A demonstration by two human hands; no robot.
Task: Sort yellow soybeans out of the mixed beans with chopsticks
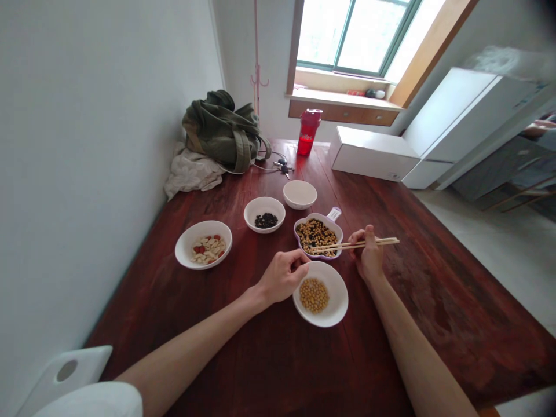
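My right hand [369, 255] grips a pair of wooden chopsticks [382, 241], their tips over a purple-rimmed, flower-shaped dish [334, 215] of mixed yellow and black beans [316, 233]. Closed at the left rim of a white bowl [336, 310] is my left hand [283, 277], thumb and fingers pinching that edge. Yellow soybeans [314, 295] lie in this bowl. Farther back, another white bowl [252, 215] contains black beans [266, 220]. To the left, a wider bowl [182, 249] carries pale and reddish nuts or seeds [208, 249]. A fourth bowl [300, 192] sits behind the dish.
All of this stands on a dark red wooden table [243, 359]. Toward the back are a green bag [221, 130] on a patterned cloth [191, 169], keys [284, 168], a red bottle [307, 133] and a white box [373, 153]. A white chair [87, 399] is at lower left.
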